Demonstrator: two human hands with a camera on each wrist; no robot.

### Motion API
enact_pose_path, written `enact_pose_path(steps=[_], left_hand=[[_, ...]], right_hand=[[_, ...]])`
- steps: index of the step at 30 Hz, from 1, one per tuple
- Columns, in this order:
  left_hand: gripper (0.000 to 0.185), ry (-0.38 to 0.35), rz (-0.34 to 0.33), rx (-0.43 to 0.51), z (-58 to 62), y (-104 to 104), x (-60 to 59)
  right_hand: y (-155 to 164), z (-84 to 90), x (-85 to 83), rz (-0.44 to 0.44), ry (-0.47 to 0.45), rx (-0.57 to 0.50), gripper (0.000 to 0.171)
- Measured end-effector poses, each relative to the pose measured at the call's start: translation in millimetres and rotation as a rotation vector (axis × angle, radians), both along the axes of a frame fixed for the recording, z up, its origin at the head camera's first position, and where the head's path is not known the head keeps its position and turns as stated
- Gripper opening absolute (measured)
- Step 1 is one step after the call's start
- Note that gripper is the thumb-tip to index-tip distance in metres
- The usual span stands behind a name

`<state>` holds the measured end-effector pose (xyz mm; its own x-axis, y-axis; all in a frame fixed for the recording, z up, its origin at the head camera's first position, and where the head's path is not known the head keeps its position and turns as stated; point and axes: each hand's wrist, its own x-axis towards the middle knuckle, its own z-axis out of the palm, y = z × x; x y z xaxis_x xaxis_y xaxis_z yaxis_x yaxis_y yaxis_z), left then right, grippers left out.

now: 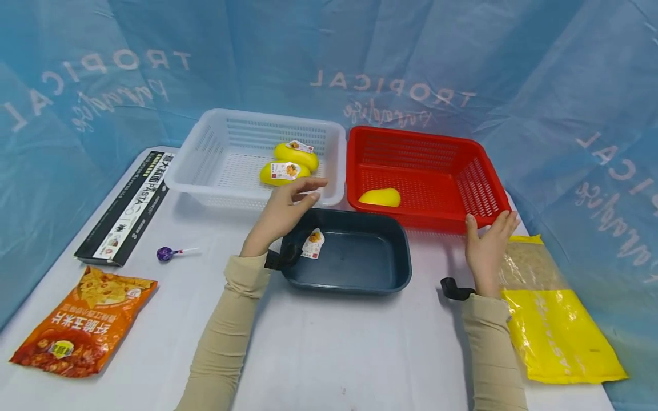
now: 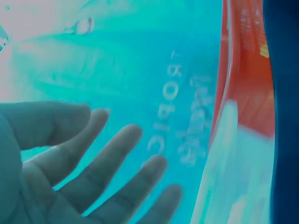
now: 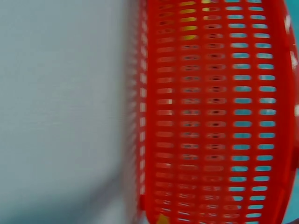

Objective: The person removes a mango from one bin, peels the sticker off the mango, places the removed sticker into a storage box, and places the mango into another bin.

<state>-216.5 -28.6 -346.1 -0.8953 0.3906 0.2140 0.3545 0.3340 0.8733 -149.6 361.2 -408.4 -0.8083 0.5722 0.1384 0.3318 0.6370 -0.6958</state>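
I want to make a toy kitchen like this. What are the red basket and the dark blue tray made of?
The red basket looks like moulded plastic: its walls and floor are full of even little slots, and the colour is bright and slightly glossy. The dark blue tray has solid, smooth walls with rounded corners and a dull sheen; it could be plastic or coated metal, the pictures cannot settle which.

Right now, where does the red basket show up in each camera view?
Head: red basket right of centre, beside the white basket, with the right hand at its near corner.
Left wrist: a red strip along the right edge.
Right wrist: fills the right half.
Shared landmark: its slotted red wall.
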Motion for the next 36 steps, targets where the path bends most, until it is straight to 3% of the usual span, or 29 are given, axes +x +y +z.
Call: enact_pose_path(steps=[4,10,14,19,24,30,36], left_hand=[[0.032,0.104,0.178,0.065,-2.6,-19,2.7],[0.038,0.210,0.573,0.017,-8.9,-44,-3.9],[0.046,0.251,0.729,-0.017,-11.6,-64,-7.7],[0.062,0.259,0.844,-0.102,-16.7,-83,-11.3],[0.071,0.245,0.937,-0.168,-24.9,-101,-13.5],[0.079,0.119,1.008,-0.215,-34.6,-115,-19.4],[0.084,0.020,1.013,-0.233,-44.8,-125,-26.5]], right_hand=[[-1,5.4,8.2,0.004,-0.008,-0.029,0.085],[-17,17.8,18.2,0.069,0.074,0.025,0.077],[-40,30.1,19.2,0.155,0.092,0.033,0.073],[-68,40.1,23.3,0.303,0.072,0.018,0.073],[-91,42.6,29.6,0.436,0.125,0.041,0.071],[-108,40.8,36.2,0.547,0.174,0.099,0.065],[-118,35.8,39.4,0.612,0.172,0.127,0.061]])
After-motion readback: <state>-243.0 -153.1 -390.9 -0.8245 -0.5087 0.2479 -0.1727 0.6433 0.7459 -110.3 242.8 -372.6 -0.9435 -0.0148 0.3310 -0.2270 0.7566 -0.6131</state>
